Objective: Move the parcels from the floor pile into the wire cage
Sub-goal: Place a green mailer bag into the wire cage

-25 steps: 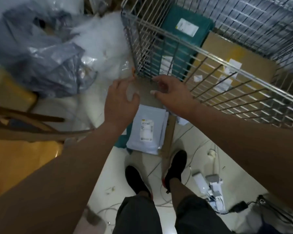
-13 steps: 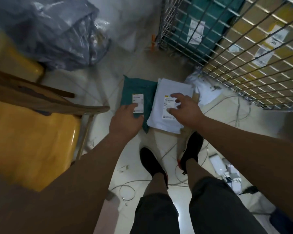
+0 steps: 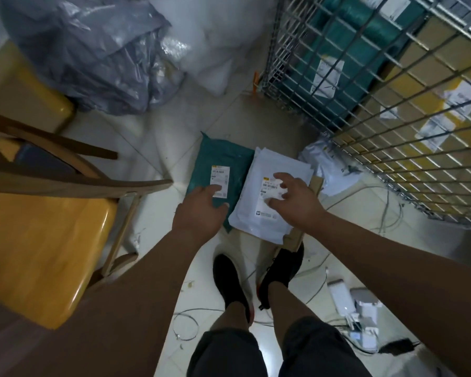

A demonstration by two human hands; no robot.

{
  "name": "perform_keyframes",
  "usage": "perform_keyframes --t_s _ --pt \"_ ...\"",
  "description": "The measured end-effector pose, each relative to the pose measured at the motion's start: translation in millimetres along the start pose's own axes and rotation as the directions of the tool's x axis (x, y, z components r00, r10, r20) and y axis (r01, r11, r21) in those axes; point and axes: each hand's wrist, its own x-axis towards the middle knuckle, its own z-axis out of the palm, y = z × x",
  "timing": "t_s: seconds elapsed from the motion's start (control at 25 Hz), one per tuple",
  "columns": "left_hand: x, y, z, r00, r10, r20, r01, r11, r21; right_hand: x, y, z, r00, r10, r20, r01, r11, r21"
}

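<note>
A second ago both hands were up against the side of the cage [image 3: 392,137]. They have since dropped to the floor [image 3: 174,126] pile, and over the last half second they have settled onto two separate parcels.

The left hand [image 3: 199,213] lies on the near end of the green parcel [image 3: 223,159]. Its fingers [image 3: 212,189] are laid out nearly straight, with the tips on the white label. They are released and grasp nothing.

The right hand [image 3: 294,202] is over the white parcel [image 3: 250,202]. Its fingers [image 3: 280,176] are spread and bent like a claw above that parcel's label. They are also released, and I cannot tell whether the tips touch the plastic yet.

The white parcel lies just to the right of the left fingers, overlapping the green one's edge. It rests on a flat piece of cardboard [image 3: 294,236]. Just beyond the right fingers another pale bag [image 3: 321,164] leans against the cage foot. The cage stands further off to the right of the right fingers, with a green bundle and brown boxes already inside it.

For the task, I judge that one delivery is done and the next pick is starting. Neither parcel is lifted yet, so each hand has to close on an edge before anything can go up and over the wire.
</note>
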Motion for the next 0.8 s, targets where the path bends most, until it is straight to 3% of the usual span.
perform_keyframes --t_s 0.24,0.52,0.68,0.8 --pt "26.8 12.3 4.0 0.998 0.048 -0.042 -0.051 0.997 -0.053 20.8 -21.7 25.6 0.998 -0.057 0.030 0.054 0.995 0.088" --pt "70.8 -56.7 -14.0 0.998 0.064 -0.019 -0.063 0.995 0.084 61.3 -57.3 119.7 1.000 -0.001 -0.014 0.005 0.958 0.287" --pt "132.9 -104.4 -12.3 0.997 0.079 0.016 -0.081 0.979 0.185 119.2 -65.0 191.2 0.988 0.149 -0.034 -0.127 0.923 0.363" --pt "195.0 -132.9 7.6 1.000 0.012 0.012 -0.014 0.980 0.196 177.0 -47.8 227.4 0.956 0.278 -0.087 -0.227 0.897 0.379"
